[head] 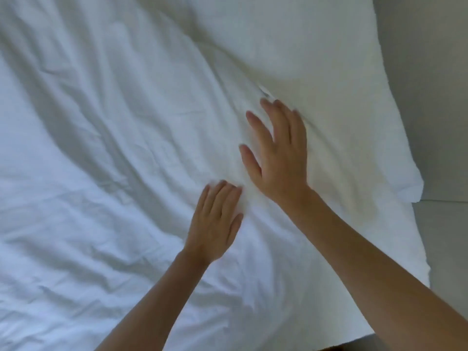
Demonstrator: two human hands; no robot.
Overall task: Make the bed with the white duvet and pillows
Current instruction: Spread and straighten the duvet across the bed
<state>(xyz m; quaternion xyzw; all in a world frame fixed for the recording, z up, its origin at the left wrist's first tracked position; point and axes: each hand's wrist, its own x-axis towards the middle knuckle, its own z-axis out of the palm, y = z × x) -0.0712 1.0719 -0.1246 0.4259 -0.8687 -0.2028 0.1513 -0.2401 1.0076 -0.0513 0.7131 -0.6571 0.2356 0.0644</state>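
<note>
Near the right edge of the bed: both my hands lie flat on the white duvet, close to its turned-back top corner.
Left hand: my left hand is spread, fingers straight and together, palm pressing the cloth; it pinches nothing.
Right hand: my right hand is spread wider, fingers fanned and flat, its fingertips at the seam where the duvet meets the pillow.
Pillow: it sits at the head of the bed toward the far right corner, partly overlapped by the duvet edge; I cannot tell whether a second pillow lies beyond the frame.
Duvet: it covers the bed from the left edge across to the right, with long creases running diagonally over it; its right corner hangs just past the mattress.
Step in hand: smoothing, I judge, with the cover already laid and the pillow placed.
Next move: sweep both palms outward toward the left edge and the foot to flatten the creases, keeping pressure light so the top edge does not drag off the pillow.
</note>
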